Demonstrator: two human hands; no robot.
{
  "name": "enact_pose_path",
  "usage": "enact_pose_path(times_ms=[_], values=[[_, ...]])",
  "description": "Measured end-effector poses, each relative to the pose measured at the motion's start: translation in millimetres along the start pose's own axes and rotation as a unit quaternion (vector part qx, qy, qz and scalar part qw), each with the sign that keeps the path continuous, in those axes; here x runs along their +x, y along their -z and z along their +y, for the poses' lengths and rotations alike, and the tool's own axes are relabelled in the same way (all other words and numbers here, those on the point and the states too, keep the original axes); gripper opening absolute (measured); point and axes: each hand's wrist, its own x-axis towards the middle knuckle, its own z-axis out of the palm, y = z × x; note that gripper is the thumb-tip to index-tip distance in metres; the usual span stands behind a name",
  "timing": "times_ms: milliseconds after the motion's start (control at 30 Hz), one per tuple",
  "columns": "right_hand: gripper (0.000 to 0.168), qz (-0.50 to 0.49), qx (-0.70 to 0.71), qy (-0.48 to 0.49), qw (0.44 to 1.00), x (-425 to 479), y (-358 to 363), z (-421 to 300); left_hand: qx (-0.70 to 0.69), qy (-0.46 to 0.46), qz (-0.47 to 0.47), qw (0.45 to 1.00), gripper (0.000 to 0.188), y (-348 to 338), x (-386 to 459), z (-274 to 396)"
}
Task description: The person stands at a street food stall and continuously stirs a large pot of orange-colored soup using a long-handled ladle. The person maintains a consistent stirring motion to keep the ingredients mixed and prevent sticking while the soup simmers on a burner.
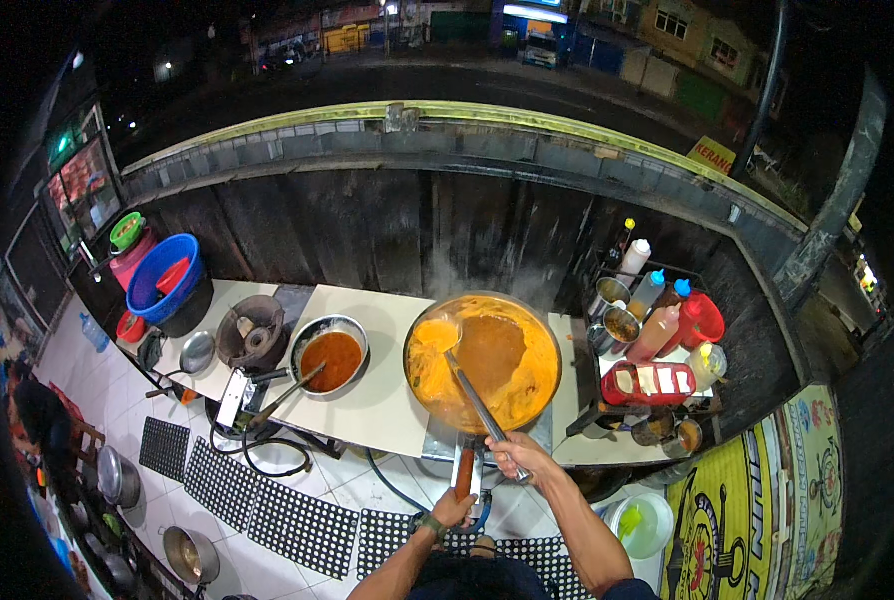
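Straight ahead of me a large wok [408, 390] holds an orange-brown sauce [492, 341], with faint steam above it. My left hand [453, 508] grips the wok's wooden handle [465, 469] near its end. A metal ladle [481, 397] is held by its shaft in my right hand [520, 454]. The bowl of the ladle lies in the left part of the wok, full of orange sauce. Left of the wok stands a saucepan [366, 367] of reddish-orange sauce, with a utensil [289, 397] resting in it.
A charcoal stove [229, 345] and a blue basin [136, 289] stand left. A rack at right holds squeeze bottles [653, 330] and a red container [612, 390]. A white bucket [664, 536] of liquid sits on the floor, beside rubber mats [304, 525]. A hose [387, 480] hangs below the counter [387, 315].
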Motion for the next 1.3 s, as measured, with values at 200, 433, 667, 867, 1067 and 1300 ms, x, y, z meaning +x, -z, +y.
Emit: enact_pose_path(times_ms=[200,433,667,867,1067,1300], values=[[0.015,-0.036,0.058,-0.029,0.997,-22,4,-5,0.030,-0.003,0.023,0.999,0.033,-3,-5,5],[0.014,-0.081,0.118,-0.057,0.988,-52,15,-17,0.031,-0.003,0.023,0.999,0.039,-3,-6,8],[0.018,-0.074,0.125,-0.065,0.987,-84,30,-23,0.017,-0.007,0.029,0.999,0.040,-2,-3,1],[0.018,-0.052,0.113,-0.043,0.991,-110,43,-30,-0.002,0.002,0.020,1.000,0.039,-4,-1,3],[0.016,0.005,0.067,0.003,0.998,-119,48,-40,-0.010,0.005,0.032,0.999,0.039,-3,-5,4],[0.015,0.058,0.049,0.032,0.997,-110,59,-39,0.008,0.003,0.024,1.000,0.033,-4,-6,7]])
